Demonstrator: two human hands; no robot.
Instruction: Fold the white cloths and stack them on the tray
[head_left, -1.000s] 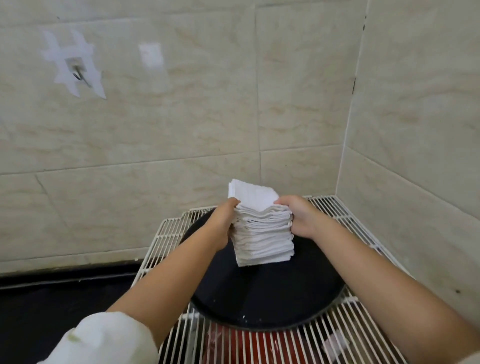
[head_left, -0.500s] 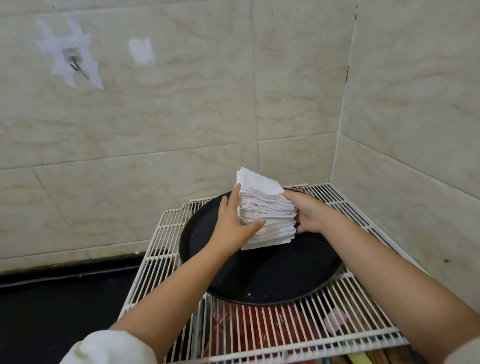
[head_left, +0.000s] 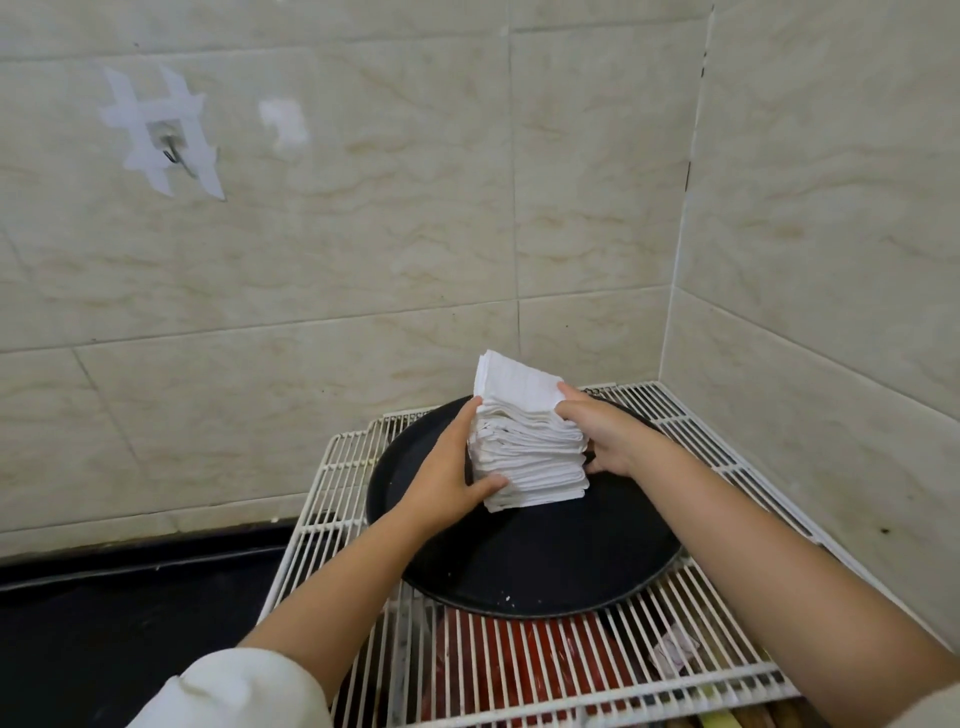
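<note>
A tall stack (head_left: 527, 441) of soft white cloths, folded square, stands on the back part of a round black tray (head_left: 545, 566). The cloth edges look thin and layered, and the stack leans a little. The tray is smooth with a low rim, and a few white crumbs lie near its front edge. It sits on a white wire rack (head_left: 691, 623) that fits into the corner of two shiny tiled walls (head_left: 363, 249). The front half of the tray is bare.

The left hand (head_left: 447, 478) presses flat on the stack's left side, thumb on the front. The right hand (head_left: 597, 436) curls round the right side, so its grip holds the stack.

A hook (head_left: 169, 148) is taped to the wall. Red things show under the rack. No words can be read.
</note>
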